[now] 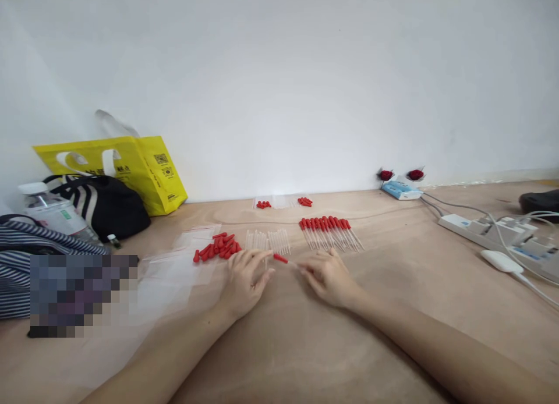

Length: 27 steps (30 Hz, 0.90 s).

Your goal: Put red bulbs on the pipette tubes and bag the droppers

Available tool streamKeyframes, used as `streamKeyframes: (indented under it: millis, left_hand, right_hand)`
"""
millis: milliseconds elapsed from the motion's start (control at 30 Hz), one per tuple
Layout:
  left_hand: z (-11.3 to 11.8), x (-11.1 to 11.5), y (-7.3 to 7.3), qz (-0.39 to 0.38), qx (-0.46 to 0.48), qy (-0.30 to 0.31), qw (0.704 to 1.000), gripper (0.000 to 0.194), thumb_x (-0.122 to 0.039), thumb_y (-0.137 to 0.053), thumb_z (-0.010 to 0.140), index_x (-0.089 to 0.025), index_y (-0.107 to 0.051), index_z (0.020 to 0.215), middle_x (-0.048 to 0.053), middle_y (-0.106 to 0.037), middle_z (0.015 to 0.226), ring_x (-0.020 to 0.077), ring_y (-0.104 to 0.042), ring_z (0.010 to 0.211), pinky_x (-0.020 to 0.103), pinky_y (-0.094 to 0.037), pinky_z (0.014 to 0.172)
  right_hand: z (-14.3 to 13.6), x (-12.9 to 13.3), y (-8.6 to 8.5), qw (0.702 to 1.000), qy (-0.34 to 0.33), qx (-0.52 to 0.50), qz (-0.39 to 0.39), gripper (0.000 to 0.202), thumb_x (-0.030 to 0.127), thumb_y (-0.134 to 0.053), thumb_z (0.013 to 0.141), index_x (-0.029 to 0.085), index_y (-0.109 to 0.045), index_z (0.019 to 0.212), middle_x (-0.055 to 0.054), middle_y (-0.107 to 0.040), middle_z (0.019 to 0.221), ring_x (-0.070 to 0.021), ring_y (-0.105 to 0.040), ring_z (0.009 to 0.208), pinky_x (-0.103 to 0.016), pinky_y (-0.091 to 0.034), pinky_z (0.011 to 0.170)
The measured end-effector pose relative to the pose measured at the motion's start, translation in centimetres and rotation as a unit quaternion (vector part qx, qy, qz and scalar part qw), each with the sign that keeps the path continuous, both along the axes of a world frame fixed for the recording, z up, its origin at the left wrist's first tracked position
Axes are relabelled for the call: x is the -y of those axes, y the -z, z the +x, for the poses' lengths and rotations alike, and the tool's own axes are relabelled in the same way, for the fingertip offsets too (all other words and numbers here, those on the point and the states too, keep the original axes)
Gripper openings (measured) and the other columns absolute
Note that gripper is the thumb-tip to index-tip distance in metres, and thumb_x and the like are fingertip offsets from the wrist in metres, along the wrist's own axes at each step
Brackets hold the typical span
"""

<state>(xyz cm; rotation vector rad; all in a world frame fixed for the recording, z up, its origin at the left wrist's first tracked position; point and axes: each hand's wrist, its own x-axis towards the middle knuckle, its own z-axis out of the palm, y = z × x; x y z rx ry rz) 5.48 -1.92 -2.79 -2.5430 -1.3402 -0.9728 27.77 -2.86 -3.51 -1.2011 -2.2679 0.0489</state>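
My right hand (329, 277) pinches the thin pale tube of a dropper (280, 258), whose red rubber bulb points left. My left hand (248, 274) is beside the bulb end, thumb and index finger apart, with nothing visible between them. Just behind that hand lies a pile of loose red rubber bulbs (218, 248), partly on clear plastic bags (174, 276). Right of the pile are thin pale tubes (277, 241) in a row, some hidden by my left fingers. Behind my right hand, several droppers with red bulbs (327, 224) lie side by side, bulbs toward the wall.
Near the wall are two small groups of red bulbs (304, 202). At left stand a yellow bag (148, 177), a black bag (117, 206) and a bottle (56, 212). At right lie a power strip (463, 224) with cables, a white charger (501, 261) and a blue packet (400, 189).
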Motion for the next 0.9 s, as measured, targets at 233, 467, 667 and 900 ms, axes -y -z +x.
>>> streamKeyframes:
  millis: [233, 467, 667, 900]
  left_hand:
    - [-1.5, -1.3, 0.4, -0.004, 0.026, -0.102, 0.994, 0.021, -0.029, -0.052, 0.077, -0.024, -0.055, 0.097, 0.004, -0.060, 0.089, 0.0226, -0.053, 0.088, 0.038, -0.032, 0.079]
    - [-3.3, -1.9, -0.7, -0.005, 0.008, -0.167, 0.986, 0.024, -0.044, -0.058, 0.071, -0.024, -0.059, 0.084, 0.003, -0.062, 0.085, 0.0241, -0.053, 0.088, 0.041, -0.028, 0.079]
    - [-5.7, -2.9, -1.4, -0.014, -0.043, -0.231, 0.972, 0.018, -0.038, -0.057, 0.071, -0.024, -0.061, 0.081, 0.004, -0.063, 0.088, 0.0268, -0.051, 0.091, 0.043, -0.026, 0.078]
    - [-5.8, -3.8, -1.1, -0.025, -0.091, -0.270, 0.958, 0.020, -0.040, -0.055, 0.073, -0.023, -0.062, 0.078, 0.005, -0.062, 0.091, 0.0261, -0.050, 0.094, 0.043, -0.025, 0.082]
  right_hand:
    - [-1.5, -5.8, -0.3, 0.975, 0.220, -0.014, -0.030, 0.016, 0.020, -0.045, 0.076, 0.019, -0.057, 0.086, -0.003, -0.065, 0.077, -0.0172, -0.056, 0.080, -0.030, -0.023, 0.073]
    - [-4.1, -8.3, -0.1, 0.954, 0.291, 0.047, -0.061, 0.020, 0.021, -0.044, 0.075, 0.017, -0.058, 0.088, -0.008, -0.065, 0.076, -0.0213, -0.058, 0.078, -0.035, -0.022, 0.073]
    - [-4.0, -8.2, -0.1, 0.956, 0.276, 0.061, -0.078, 0.020, 0.021, -0.043, 0.075, 0.017, -0.060, 0.084, -0.010, -0.066, 0.080, -0.0214, -0.058, 0.081, -0.036, -0.022, 0.076]
    - [-5.2, -8.2, -0.7, 0.951, 0.283, 0.062, -0.106, 0.026, 0.030, -0.040, 0.079, 0.016, -0.061, 0.084, -0.011, -0.065, 0.088, -0.0222, -0.057, 0.086, -0.037, -0.023, 0.078]
